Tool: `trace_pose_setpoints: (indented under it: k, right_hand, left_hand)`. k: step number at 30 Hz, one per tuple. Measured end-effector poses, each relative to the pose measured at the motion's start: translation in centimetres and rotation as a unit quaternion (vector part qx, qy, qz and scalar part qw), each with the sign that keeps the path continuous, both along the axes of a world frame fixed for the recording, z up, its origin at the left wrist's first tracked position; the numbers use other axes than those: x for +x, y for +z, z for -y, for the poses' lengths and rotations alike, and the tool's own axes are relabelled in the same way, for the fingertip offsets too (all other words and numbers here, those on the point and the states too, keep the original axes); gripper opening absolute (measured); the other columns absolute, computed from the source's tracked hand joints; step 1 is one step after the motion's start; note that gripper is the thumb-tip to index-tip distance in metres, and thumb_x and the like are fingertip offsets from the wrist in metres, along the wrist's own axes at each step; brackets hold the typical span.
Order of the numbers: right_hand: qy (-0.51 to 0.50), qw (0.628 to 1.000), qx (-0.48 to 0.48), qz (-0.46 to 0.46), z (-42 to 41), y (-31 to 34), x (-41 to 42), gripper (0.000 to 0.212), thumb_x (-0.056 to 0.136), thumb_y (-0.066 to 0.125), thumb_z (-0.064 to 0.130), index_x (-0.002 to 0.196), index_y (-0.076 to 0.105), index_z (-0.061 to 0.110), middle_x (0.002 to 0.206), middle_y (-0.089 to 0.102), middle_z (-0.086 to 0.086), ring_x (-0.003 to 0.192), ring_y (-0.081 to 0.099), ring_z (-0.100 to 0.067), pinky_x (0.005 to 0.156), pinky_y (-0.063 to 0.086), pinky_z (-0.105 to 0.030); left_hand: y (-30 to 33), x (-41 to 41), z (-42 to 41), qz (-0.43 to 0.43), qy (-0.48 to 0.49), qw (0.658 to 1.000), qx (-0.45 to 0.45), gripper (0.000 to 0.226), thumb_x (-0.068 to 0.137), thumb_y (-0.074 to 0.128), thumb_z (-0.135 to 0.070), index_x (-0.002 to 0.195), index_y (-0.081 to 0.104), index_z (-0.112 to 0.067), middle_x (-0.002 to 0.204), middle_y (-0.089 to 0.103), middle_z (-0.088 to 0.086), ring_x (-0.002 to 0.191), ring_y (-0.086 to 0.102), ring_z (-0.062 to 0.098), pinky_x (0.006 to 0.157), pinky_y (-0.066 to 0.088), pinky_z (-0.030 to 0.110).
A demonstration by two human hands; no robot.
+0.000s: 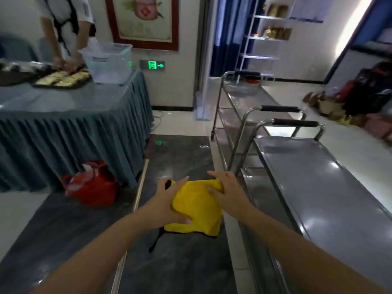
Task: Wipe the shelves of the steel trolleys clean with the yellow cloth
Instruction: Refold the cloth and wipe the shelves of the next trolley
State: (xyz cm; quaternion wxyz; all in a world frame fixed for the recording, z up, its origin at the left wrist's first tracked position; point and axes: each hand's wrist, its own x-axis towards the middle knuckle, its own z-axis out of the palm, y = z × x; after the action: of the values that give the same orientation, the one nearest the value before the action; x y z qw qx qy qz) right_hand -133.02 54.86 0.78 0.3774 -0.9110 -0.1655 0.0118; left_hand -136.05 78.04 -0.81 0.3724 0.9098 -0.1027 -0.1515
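Yellow cloth (196,205) hangs between both hands in mid-air, above the dark floor mat (176,158) and just to the left of the steel trolleys. It looks folded into a rough square, with a dark trim or loop dangling from its lower left corner. The left hand (167,205) holds the cloth's left edge, thumb low on the front face and fingers reaching over the top. The right hand (228,193) holds the upper right corner, fingers laid over the fabric and pinching it.

The nearest trolley (318,187) stands to the right of the hands, its top shelf running lengthwise away from the person, the black-sleeved push handle (296,123) at the far end. A second trolley (248,96) and a third handle stand beyond it. The right hand is the nearer one to the shelf, almost beside its left rail. Nothing has touched the steel yet, so the wiping looks not yet begun; the coming move is probably a short carry rightward and down onto that top shelf, then strokes along its length.
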Motion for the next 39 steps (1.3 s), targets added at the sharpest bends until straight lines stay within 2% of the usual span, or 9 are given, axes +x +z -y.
trace_pose_setpoints:
  k: [6, 8, 11, 16, 19, 23, 26, 33, 39]
  right_hand:
    - [-0.093, 0.995, -0.016, -0.024, 1.4, 0.2, 3.3, 0.039, 0.089, 0.063, 0.035, 0.126, 0.054, 0.027, 0.125, 0.03, -0.001, 0.108, 0.04, -0.011, 0.092, 0.036, -0.019]
    - [-0.102, 0.993, -0.039, -0.039, 2.7, -0.4, 4.9, 0.053, 0.079, 0.072, 0.044, 0.127, 0.054, 0.03, 0.129, 0.026, 0.001, 0.11, 0.039, -0.011, 0.093, 0.037, -0.02]
    - [-0.07, 0.991, -0.074, -0.09, 5.6, -2.4, 7.5, 0.073, 0.068, 0.08, 0.048, 0.132, 0.047, 0.039, 0.141, 0.014, 0.005, 0.127, 0.035, -0.02, 0.101, 0.04, -0.03]
    - [-0.046, 0.984, -0.07, -0.156, 11.2, -6.3, 13.1, 0.091, 0.061, 0.084, 0.048, 0.128, 0.026, 0.067, 0.147, -0.029, 0.026, 0.144, 0.011, -0.028, 0.106, 0.042, -0.041]
    - [-0.055, 0.989, -0.101, -0.094, 13.3, -8.5, 16.2, 0.089, 0.059, 0.076, 0.062, 0.13, 0.023, 0.068, 0.147, -0.034, 0.023, 0.144, 0.012, -0.029, 0.108, 0.037, -0.046]
    - [-0.099, 0.974, -0.204, -0.03, 15.0, -9.9, 20.7, 0.077, 0.068, 0.063, 0.059, 0.137, 0.034, 0.045, 0.159, 0.008, 0.004, 0.146, 0.006, -0.023, 0.116, 0.011, -0.056]
    - [-0.154, 0.978, -0.132, -0.059, 16.4, -10.3, 22.7, 0.063, 0.072, 0.065, 0.043, 0.131, 0.046, 0.027, 0.131, 0.054, -0.001, 0.128, 0.043, -0.02, 0.119, 0.015, -0.042]
    - [-0.312, 0.933, -0.022, -0.175, 16.7, -12.2, 23.2, 0.042, 0.073, 0.06, 0.036, 0.115, 0.055, 0.028, 0.099, 0.066, 0.001, 0.087, 0.061, -0.017, 0.077, 0.053, -0.032]
    - [-0.467, 0.856, 0.009, -0.221, 14.0, -16.2, 23.6, 0.054, 0.073, 0.059, 0.037, 0.125, 0.047, 0.035, 0.112, 0.065, 0.006, 0.101, 0.06, -0.017, 0.082, 0.043, -0.026]
  left_hand:
    - [-1.6, 7.7, 4.7, 0.072, -0.11, 0.973, 0.192, 0.087, 0.075, 0.073, -0.043, 0.147, 0.025, -0.039, 0.157, -0.006, 0.014, 0.144, 0.019, 0.033, 0.097, 0.046, 0.04]
    - [-2.1, 11.0, 6.2, 0.082, -0.126, 0.964, 0.217, 0.076, 0.078, 0.066, -0.052, 0.144, 0.031, -0.042, 0.158, -0.008, 0.013, 0.134, 0.04, 0.031, 0.095, 0.048, 0.04]
    - [-3.0, 16.4, 8.4, 0.081, -0.163, 0.955, 0.233, 0.065, 0.077, 0.061, -0.061, 0.138, 0.041, -0.046, 0.16, 0.0, 0.01, 0.12, 0.055, 0.026, 0.092, 0.047, 0.036]
    - [-3.9, 25.4, 12.6, 0.038, -0.22, 0.954, 0.199, 0.047, 0.082, 0.055, -0.058, 0.126, 0.057, -0.042, 0.153, 0.037, -0.002, 0.143, 0.025, 0.015, 0.106, 0.034, 0.036]
    - [-3.7, 29.4, 14.5, 0.013, -0.244, 0.952, 0.186, 0.039, 0.079, 0.057, -0.055, 0.11, 0.067, -0.035, 0.134, 0.056, -0.002, 0.124, 0.05, 0.017, 0.09, 0.046, 0.03]
    - [-3.3, 33.7, 17.5, -0.016, -0.282, 0.942, 0.179, 0.04, 0.071, 0.054, -0.06, 0.093, 0.07, -0.031, 0.092, 0.07, -0.008, 0.085, 0.065, 0.01, 0.076, 0.055, 0.029]
    - [-4.1, 37.4, 19.6, 0.035, -0.339, 0.91, 0.236, 0.037, 0.08, 0.058, -0.058, 0.11, 0.064, -0.037, 0.103, 0.067, -0.013, 0.091, 0.062, 0.006, 0.081, 0.054, 0.029]
    - [-8.6, 45.6, 24.9, 0.231, -0.488, 0.782, 0.313, 0.041, 0.082, 0.055, -0.053, 0.118, 0.057, -0.034, 0.115, 0.064, -0.009, 0.106, 0.058, 0.014, 0.094, 0.04, 0.033]
    - [-15.8, 49.8, 27.5, 0.024, -0.506, 0.842, 0.184, 0.076, 0.082, 0.066, -0.034, 0.147, 0.027, -0.023, 0.14, 0.051, 0.004, 0.125, 0.051, 0.023, 0.099, 0.041, 0.031]
